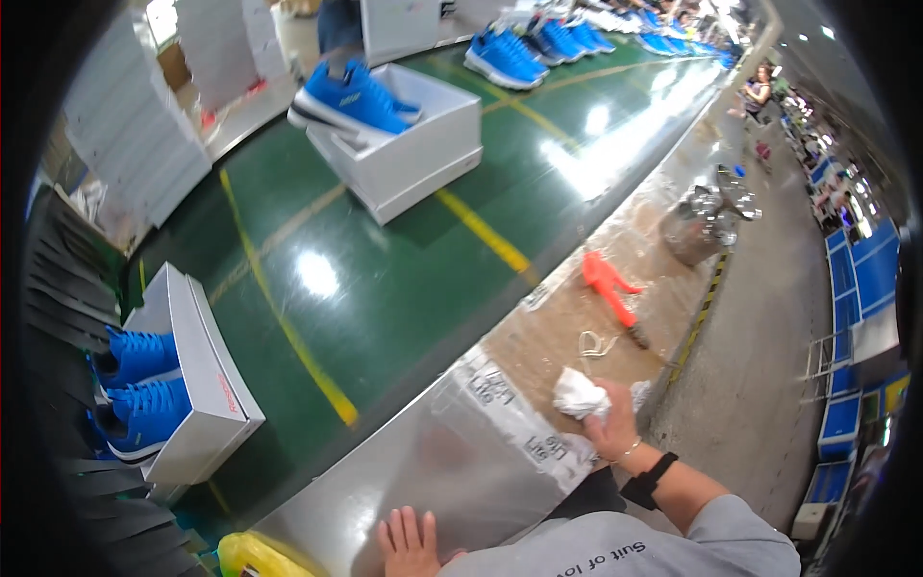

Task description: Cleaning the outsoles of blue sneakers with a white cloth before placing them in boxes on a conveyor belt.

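My left hand [411,543] lies flat on the metal edge of the work surface [385,471], fingers stretched out and nothing in them. Over the brown ledge at the right, my right hand [615,423] is closed on a crumpled white cloth [580,394]. Just beyond the cloth lies a loop of pale cord [598,343]. Farther along the ledge rests a red air blow gun [611,288] with a dark tip. A black band and a thin bracelet circle my right wrist.
A green conveyor belt [385,279] with yellow lines carries a white shoebox [413,159] with blue sneakers [361,96] on top. Another shoebox [207,385] holding blue sneakers [144,404] sits by dark strip curtains at left. Shiny metal items [707,216] stand on the ledge; a yellow bag [258,556] lies near.
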`<control>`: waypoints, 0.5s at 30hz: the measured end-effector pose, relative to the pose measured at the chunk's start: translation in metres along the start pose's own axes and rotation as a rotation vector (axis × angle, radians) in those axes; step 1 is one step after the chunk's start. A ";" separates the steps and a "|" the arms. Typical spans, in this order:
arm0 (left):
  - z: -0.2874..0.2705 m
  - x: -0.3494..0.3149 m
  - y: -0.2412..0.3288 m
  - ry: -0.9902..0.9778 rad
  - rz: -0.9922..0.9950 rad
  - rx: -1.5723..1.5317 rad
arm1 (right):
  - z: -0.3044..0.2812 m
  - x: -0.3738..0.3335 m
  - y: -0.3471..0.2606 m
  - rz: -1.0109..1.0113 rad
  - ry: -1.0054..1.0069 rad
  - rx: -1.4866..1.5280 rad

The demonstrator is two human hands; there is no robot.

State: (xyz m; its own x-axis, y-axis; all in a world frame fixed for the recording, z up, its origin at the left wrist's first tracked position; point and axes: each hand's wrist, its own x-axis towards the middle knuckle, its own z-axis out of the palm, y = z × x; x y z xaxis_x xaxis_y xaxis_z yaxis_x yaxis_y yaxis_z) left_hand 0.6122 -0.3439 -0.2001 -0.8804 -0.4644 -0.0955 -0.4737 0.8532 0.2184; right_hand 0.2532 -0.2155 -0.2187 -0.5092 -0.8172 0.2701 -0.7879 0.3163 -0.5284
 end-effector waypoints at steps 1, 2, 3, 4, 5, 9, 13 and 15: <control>0.008 -0.004 -0.003 -0.033 -0.026 -0.016 | -0.001 0.001 -0.002 0.022 0.008 0.004; 0.014 -0.009 -0.006 -0.016 0.019 0.125 | -0.001 0.003 -0.004 0.045 0.024 0.008; 0.019 -0.012 -0.006 0.008 0.079 0.272 | -0.002 0.002 -0.004 0.054 0.003 0.018; 0.023 -0.014 -0.003 0.048 0.042 0.160 | -0.001 0.002 -0.004 0.057 0.000 0.007; 0.025 -0.016 -0.003 0.035 0.036 0.164 | -0.001 0.001 -0.004 0.059 0.004 -0.003; 0.021 -0.012 0.001 0.029 0.022 0.085 | -0.004 -0.002 0.000 0.046 0.001 -0.029; 0.003 -0.007 0.010 -0.020 -0.038 -0.016 | -0.004 -0.007 0.003 0.012 0.049 -0.037; 0.001 -0.005 0.011 0.023 -0.070 -0.114 | -0.001 -0.006 0.002 0.002 0.067 -0.028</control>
State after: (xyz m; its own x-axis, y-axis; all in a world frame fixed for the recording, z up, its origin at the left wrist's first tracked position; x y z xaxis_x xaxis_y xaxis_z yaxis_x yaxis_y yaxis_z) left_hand 0.6111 -0.3321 -0.1978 -0.8443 -0.5280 -0.0921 -0.5271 0.7868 0.3212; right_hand 0.2547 -0.2094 -0.2201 -0.5320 -0.7827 0.3229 -0.7957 0.3319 -0.5066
